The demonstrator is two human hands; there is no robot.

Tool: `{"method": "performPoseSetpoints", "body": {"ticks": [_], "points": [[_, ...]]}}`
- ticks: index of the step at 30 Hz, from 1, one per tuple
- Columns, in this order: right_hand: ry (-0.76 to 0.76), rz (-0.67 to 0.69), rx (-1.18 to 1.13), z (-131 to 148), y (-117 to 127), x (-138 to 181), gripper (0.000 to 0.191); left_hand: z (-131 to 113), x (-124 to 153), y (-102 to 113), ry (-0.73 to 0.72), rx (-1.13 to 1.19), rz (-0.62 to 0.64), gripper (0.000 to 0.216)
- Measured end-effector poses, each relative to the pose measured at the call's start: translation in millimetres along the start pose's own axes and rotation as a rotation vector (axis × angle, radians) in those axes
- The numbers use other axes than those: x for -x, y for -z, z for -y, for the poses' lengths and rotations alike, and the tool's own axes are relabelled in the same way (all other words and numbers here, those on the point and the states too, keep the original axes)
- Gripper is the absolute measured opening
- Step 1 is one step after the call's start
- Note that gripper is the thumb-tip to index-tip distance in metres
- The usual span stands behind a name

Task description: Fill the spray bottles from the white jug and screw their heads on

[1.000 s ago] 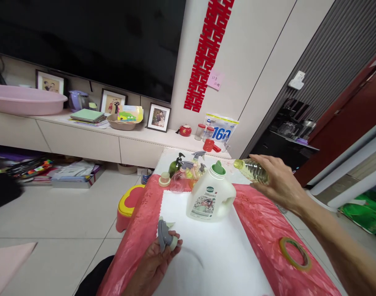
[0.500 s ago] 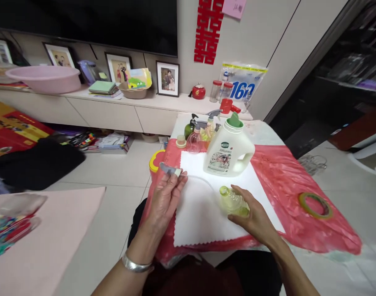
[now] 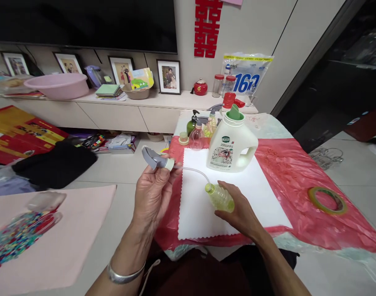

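Note:
My left hand [image 3: 152, 193] pinches a grey spray-trigger head [image 3: 155, 160]; its clear dip tube [image 3: 192, 170] curves right, its end at the neck of a small yellow-green bottle [image 3: 219, 197]. My right hand [image 3: 239, 209] grips that bottle, tilted with its mouth toward the upper left, just above a white cloth [image 3: 225, 193] on a red plastic sheet [image 3: 294, 189]. A silver bracelet sits on my left wrist. Behind the bottle stands a large white detergent jug [image 3: 231, 144] with a green cap.
Several small spray and pump bottles [image 3: 200, 129] cluster behind the jug. A tape roll [image 3: 326, 200] lies on the red sheet at right. A low cabinet [image 3: 114, 111] holds photo frames, a pink basin [image 3: 56, 85] and jars. A pink mat with beads lies at lower left.
My right hand brought the small bottle from beside the jug down over the white cloth. My left hand raised the spray head, and its tube now reaches the bottle's neck.

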State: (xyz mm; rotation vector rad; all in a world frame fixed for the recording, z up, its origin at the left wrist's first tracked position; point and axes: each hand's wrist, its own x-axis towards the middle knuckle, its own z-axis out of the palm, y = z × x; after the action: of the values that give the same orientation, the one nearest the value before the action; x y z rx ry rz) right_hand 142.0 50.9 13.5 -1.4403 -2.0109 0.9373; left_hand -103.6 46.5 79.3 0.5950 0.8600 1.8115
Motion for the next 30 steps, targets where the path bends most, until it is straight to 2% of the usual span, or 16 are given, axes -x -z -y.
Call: {"method": "performPoseSetpoints", "body": {"ticks": [6, 9, 13, 16, 25, 30], "points": [[0.059, -0.015, -0.182, 3.4, -10.5, -1.6, 0.08, 0.6, 5.0, -6.5, -0.037, -0.142, 0.06, 0.037], [0.071, -0.018, -0.27, 6.2, -19.5, -4.0, 0.081, 14.0, 8.5, -4.1, 0.026, -0.242, 0.105, 0.037], [0.1, -0.032, -0.374, 11.8, -30.1, -9.1, 0.08, 33.0, 11.6, -2.5, 0.143, -0.355, 0.246, 0.038], [0.149, -0.035, -0.422, 10.5, -36.2, -13.6, 0.081, 41.8, 11.8, -4.0, 0.157, -0.396, 0.326, 0.036], [0.154, -0.057, -0.427, -10.5, -50.2, -17.5, 0.079, 66.2, 11.3, 2.7, -0.063, -0.669, 0.441, 0.025], [0.227, 0.002, -0.359, -9.0, -33.6, -14.0, 0.08, 73.4, 14.4, 5.4, -0.067, -0.65, 0.438, 0.027]]}}
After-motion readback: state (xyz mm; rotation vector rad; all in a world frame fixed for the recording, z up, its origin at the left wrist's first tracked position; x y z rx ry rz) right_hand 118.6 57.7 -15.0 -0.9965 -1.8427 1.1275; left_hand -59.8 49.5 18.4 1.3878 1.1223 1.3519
